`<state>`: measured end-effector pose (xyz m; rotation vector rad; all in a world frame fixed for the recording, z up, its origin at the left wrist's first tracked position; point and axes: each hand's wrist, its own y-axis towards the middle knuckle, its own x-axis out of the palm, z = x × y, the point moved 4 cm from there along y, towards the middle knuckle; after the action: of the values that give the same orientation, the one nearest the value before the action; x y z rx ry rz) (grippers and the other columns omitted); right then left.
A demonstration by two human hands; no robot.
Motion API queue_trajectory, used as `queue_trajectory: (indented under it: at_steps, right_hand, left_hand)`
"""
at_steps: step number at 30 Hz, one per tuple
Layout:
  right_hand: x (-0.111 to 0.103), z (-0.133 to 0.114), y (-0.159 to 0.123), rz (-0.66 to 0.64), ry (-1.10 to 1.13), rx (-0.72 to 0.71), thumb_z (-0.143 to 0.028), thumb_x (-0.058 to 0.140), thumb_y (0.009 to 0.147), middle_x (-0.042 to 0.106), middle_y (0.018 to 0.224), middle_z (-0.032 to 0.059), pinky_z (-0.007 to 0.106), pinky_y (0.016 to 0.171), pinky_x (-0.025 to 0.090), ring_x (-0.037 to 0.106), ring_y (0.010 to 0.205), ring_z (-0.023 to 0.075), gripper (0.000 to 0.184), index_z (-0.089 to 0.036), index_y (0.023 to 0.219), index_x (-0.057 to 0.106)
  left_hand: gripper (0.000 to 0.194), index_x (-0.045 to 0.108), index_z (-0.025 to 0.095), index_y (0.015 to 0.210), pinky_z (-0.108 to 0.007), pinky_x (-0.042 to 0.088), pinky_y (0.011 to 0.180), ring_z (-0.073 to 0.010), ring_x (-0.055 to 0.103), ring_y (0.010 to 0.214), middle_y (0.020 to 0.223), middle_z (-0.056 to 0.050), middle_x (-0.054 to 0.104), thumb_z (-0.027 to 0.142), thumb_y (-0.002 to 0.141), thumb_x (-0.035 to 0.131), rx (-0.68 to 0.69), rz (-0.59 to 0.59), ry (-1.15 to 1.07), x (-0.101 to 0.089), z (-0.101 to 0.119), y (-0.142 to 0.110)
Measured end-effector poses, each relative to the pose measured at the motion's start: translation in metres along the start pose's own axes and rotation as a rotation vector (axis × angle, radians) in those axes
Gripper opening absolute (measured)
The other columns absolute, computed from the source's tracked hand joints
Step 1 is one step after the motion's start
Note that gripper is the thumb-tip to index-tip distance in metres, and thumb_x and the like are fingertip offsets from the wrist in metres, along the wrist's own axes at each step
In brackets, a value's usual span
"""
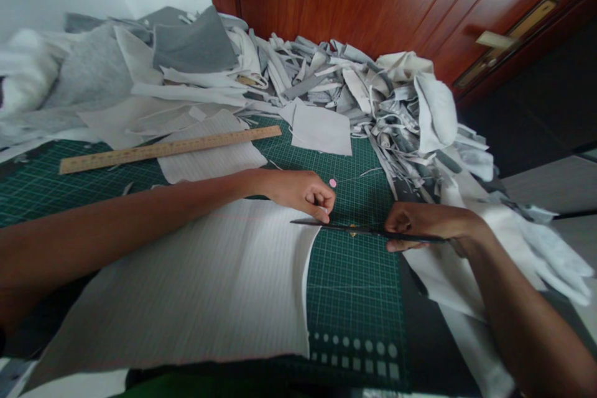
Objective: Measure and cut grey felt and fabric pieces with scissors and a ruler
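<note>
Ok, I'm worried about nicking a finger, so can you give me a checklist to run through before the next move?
1. Right hand secure on the long, narrow black scissors: ok, closed around the handle end.
2. Left hand steadying the large white ribbed fabric sheet: ok, its grip is at the far right corner.
3. Left thumb clear of the scissors: not ok, it is right beside the blade.
4. Long, flat, pale wooden ruler off the sheet: ok, it lies across a smaller white ribbed fabric piece.
5. Lower blade's position: cannot tell, hidden.
</note>
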<state>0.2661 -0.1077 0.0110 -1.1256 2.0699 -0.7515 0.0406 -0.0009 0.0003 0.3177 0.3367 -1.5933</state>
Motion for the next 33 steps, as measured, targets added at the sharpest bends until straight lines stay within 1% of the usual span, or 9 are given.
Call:
queue_trajectory:
  at_steps: [5,9,14,20,24,30,33]
  right_hand:
    - [-0.0005,0.0022,0.0002,0.000,-0.015,-0.003,-0.061,0.077,0.084,0.036,0.047,-0.0085,0.023,0.044,0.019,0.028,0.046,0.0056,0.061,-0.019,0.052,0.045]
    - [-0.0003,0.0043,-0.0001,-0.001,0.002,0.022,-0.060,0.078,0.083,0.035,0.046,-0.0087,0.024,0.044,0.017,0.026,0.046,0.0057,0.062,-0.020,0.052,0.043]
    - [-0.0003,0.0018,0.0001,0.003,0.008,0.029,-0.062,0.078,0.082,0.035,0.047,-0.0086,0.024,0.045,0.017,0.026,0.046,0.0055,0.062,-0.019,0.052,0.043]
    - [-0.0001,0.0033,0.0012,-0.003,0.003,0.017,-0.061,0.078,0.082,0.038,0.046,-0.0079,0.024,0.044,0.018,0.028,0.045,0.0055,0.061,-0.019,0.052,0.045]
    - [0.0002,0.0030,0.0017,-0.006,0.001,0.027,-0.059,0.076,0.084,0.035,0.044,-0.0083,0.024,0.045,0.018,0.025,0.044,0.0052,0.063,-0.019,0.049,0.041]
    - [-0.0005,-0.0019,0.0018,0.024,-0.105,0.017,-0.055,0.069,0.088,0.035,0.048,-0.0077,0.023,0.045,0.018,0.027,0.046,0.0060,0.057,-0.020,0.053,0.039]
    - [0.0002,-0.0006,0.0013,0.015,-0.134,-0.014,-0.058,0.068,0.089,0.031,0.053,-0.0079,0.024,0.046,0.018,0.025,0.050,0.0064,0.059,-0.021,0.057,0.036]
  left_hand:
    - [0.020,0.067,0.017,0.080,-0.021,0.036,0.057,-0.0083,0.053,0.057,0.066,0.003,0.064,0.032,0.092,0.074,-0.004,0.007,-0.009,0.0000,0.0007,0.0001]
    - [0.020,0.068,0.017,0.080,-0.020,0.036,0.056,-0.0076,0.052,0.056,0.065,0.003,0.064,0.032,0.091,0.074,-0.005,0.005,-0.023,-0.0001,0.0018,0.0005]
    - [0.018,0.068,0.018,0.080,-0.021,0.035,0.055,-0.0083,0.052,0.055,0.064,0.003,0.063,0.030,0.091,0.075,0.002,0.011,-0.033,-0.0003,0.0022,0.0008]
    - [0.017,0.068,0.017,0.079,-0.021,0.035,0.055,-0.0075,0.051,0.054,0.063,0.004,0.063,0.028,0.090,0.075,-0.003,0.022,-0.028,-0.0005,0.0032,0.0004]
    - [0.018,0.068,0.017,0.079,-0.021,0.035,0.055,-0.0079,0.052,0.054,0.063,0.003,0.064,0.030,0.090,0.076,-0.006,0.020,-0.038,-0.0002,0.0031,0.0003]
    - [0.020,0.066,0.018,0.080,-0.020,0.037,0.057,-0.0083,0.055,0.058,0.067,0.003,0.066,0.032,0.092,0.074,0.003,0.007,-0.025,0.0005,0.0007,0.0005]
    - [0.020,0.066,0.017,0.080,-0.020,0.038,0.058,-0.0088,0.056,0.059,0.068,0.002,0.066,0.031,0.093,0.072,0.014,0.004,-0.017,0.0006,0.0014,0.0000]
